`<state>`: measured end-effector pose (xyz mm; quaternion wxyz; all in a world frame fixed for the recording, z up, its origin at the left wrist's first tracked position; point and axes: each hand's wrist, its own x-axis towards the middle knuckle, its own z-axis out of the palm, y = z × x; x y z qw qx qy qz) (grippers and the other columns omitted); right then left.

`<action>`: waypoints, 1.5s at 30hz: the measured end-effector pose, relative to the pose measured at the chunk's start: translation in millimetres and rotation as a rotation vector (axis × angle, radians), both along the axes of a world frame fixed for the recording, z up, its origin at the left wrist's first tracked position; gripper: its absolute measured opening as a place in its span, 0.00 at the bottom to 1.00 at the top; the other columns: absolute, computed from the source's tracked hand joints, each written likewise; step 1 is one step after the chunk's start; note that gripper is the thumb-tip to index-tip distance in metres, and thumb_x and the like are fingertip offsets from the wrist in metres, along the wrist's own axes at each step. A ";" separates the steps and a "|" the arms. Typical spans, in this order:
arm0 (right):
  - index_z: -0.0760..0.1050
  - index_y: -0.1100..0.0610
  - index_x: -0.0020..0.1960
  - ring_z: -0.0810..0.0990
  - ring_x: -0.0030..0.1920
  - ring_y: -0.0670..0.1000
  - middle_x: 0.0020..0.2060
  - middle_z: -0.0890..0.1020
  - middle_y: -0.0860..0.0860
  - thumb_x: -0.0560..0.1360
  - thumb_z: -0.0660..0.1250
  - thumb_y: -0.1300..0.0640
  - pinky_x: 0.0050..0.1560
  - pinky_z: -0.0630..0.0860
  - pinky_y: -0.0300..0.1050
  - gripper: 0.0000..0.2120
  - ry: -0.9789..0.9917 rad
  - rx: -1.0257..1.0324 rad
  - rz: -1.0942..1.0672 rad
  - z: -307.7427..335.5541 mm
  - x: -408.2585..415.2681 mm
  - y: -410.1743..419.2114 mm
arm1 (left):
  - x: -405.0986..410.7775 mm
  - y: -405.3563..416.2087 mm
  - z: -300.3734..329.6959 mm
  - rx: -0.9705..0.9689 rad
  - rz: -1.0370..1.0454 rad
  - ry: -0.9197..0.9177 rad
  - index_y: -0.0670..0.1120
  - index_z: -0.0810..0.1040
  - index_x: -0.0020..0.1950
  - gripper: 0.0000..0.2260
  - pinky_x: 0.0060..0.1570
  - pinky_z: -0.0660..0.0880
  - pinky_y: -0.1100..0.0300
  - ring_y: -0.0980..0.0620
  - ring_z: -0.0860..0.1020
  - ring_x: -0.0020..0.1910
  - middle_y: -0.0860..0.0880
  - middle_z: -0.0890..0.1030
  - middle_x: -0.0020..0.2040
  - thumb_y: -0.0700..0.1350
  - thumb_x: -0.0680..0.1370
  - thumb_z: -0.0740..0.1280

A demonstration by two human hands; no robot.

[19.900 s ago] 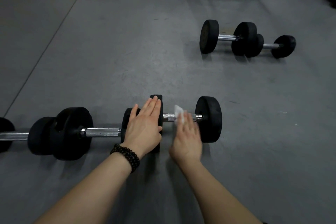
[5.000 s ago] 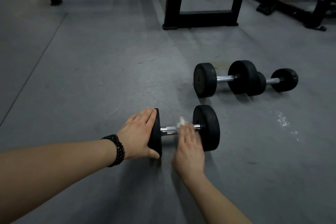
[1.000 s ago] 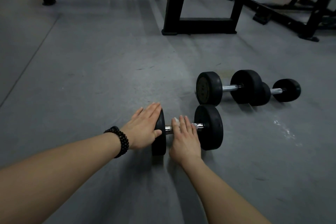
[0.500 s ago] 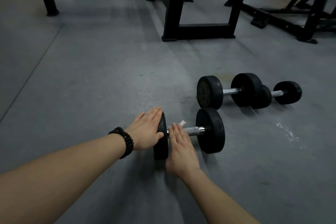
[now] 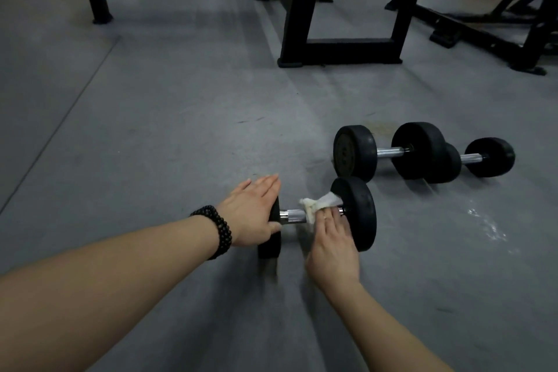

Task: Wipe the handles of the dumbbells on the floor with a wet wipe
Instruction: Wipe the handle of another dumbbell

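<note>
A small black dumbbell (image 5: 357, 211) with a chrome handle (image 5: 292, 215) lies on the grey floor in front of me. My left hand (image 5: 253, 211) rests flat, fingers straight, on its left weight plate. My right hand (image 5: 332, 238) holds a crumpled white wet wipe (image 5: 317, 202) against the right part of the handle, next to the right plate; the wipe sticks out above my fingers. The left part of the handle shows bare.
Two more black dumbbells lie behind to the right, a larger one (image 5: 389, 152) and a smaller one (image 5: 483, 157), touching end to end. A wet patch (image 5: 486, 223) marks the floor at right. Black bench and rack frames (image 5: 341, 48) stand farther back.
My right hand has slid with the wipe from the left end of the handle to its right end, baring the left part. More of the wipe now shows. My left hand stays on the plate.
</note>
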<state>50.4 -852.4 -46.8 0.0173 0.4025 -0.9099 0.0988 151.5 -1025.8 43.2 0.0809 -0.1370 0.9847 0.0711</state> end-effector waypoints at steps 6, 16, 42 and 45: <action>0.60 0.63 0.77 0.54 0.78 0.54 0.77 0.61 0.58 0.66 0.66 0.57 0.76 0.55 0.53 0.40 -0.018 -0.022 0.284 -5.6 30.2 -14.6 | 0.2 2.6 -2.9 -0.071 -0.016 -0.073 0.43 0.36 0.80 0.55 0.78 0.43 0.51 0.51 0.41 0.79 0.47 0.39 0.81 0.67 0.71 0.69; 0.56 0.61 0.79 0.53 0.79 0.54 0.78 0.58 0.56 0.69 0.65 0.56 0.76 0.47 0.49 0.40 0.006 -0.019 0.282 -1.5 20.2 -21.4 | -2.3 -10.9 -3.4 -0.027 -0.026 0.035 0.45 0.43 0.81 0.53 0.77 0.46 0.55 0.49 0.49 0.79 0.48 0.47 0.81 0.65 0.70 0.71; 0.62 0.64 0.76 0.58 0.77 0.57 0.76 0.63 0.60 0.65 0.67 0.61 0.76 0.55 0.53 0.40 -0.049 -0.088 0.228 -8.5 7.6 -51.2 | -7.4 -23.5 -17.0 0.059 0.078 0.266 0.41 0.60 0.77 0.32 0.76 0.55 0.52 0.45 0.58 0.77 0.44 0.58 0.79 0.52 0.78 0.67; 0.60 0.64 0.77 0.59 0.77 0.57 0.76 0.63 0.59 0.64 0.65 0.62 0.76 0.57 0.54 0.41 -0.019 -0.061 0.137 -7.8 -15.5 -38.4 | -7.5 -27.7 -16.5 0.058 0.062 0.263 0.42 0.57 0.78 0.32 0.77 0.52 0.53 0.47 0.54 0.79 0.46 0.56 0.80 0.52 0.79 0.65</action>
